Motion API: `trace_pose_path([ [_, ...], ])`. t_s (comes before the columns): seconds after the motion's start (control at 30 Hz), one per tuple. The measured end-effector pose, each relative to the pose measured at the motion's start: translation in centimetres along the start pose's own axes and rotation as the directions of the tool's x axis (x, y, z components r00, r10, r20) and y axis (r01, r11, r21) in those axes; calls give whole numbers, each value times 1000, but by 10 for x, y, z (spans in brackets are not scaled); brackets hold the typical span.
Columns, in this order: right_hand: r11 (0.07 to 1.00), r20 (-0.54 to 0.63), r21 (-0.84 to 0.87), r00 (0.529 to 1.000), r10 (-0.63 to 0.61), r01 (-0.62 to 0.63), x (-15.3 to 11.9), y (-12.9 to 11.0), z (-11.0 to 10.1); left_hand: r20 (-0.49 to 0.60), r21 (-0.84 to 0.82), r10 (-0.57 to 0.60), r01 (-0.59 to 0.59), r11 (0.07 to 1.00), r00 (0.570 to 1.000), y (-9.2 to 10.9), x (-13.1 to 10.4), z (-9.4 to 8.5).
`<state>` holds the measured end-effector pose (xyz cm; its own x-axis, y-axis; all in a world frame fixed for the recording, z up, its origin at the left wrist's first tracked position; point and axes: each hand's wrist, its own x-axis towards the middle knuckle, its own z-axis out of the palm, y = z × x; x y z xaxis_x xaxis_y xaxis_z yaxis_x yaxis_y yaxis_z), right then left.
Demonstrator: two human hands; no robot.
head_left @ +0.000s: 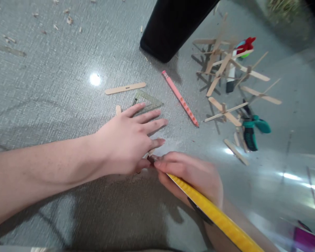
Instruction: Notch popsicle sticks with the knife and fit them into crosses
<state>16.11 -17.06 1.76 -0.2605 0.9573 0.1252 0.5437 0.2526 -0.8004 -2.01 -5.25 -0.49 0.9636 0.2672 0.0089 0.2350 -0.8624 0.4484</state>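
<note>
The left hand lay palm down on the grey textured worktop, fingers spread, with the rounded end of a pale wooden stick jutting out beside it. The right hand was closed around a long yellow tool with a black part on its side, its front end by the left thumb; what it touched there was hidden. Near the left fingers were a clear plastic triangle, a slotted flat wooden stick and a pink pencil. Farther right, crossed wooden-stick pieces lay near teal-and-black pliers.
</note>
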Motion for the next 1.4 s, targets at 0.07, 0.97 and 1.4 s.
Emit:
trace_pose_path([
  [0.07,999,55,-43,998,-4,7,-2,3,-1,4,-4,-1,1,1000,1000,0,0,0],
  [0.97,996,25,-20,996,-82,83,-10,21,0,13,20,24,-24,1000,1000,-1,0,-1],
  [1.4,997,-49,56,998,-50,53,-13,23,-3,-66,37,47,-45,998,997,-3,-3,3],
])
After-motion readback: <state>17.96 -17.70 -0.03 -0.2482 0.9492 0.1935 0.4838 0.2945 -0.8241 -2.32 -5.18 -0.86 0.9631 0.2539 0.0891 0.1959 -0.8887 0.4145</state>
